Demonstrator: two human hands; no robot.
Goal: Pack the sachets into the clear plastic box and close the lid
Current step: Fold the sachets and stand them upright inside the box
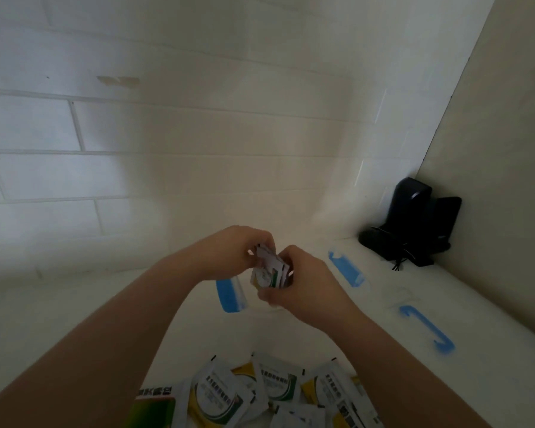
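Note:
My left hand [238,247] and my right hand [303,288] meet above the white table, both gripping a small stack of white, green and yellow sachets [271,271] held on edge. Just below them stands the clear plastic box [238,296] with a blue clip [227,295] on its left side; my hands hide most of it. Its clear lid [399,296] with a blue clip [426,329] lies to the right. Several loose sachets [254,393] lie in a pile at the near edge.
A black device on a stand [411,223] with a cable sits in the back right corner against the wall. Another blue clip piece [346,268] lies right of my hands. A green and white carton [155,406] lies at the bottom left of the pile.

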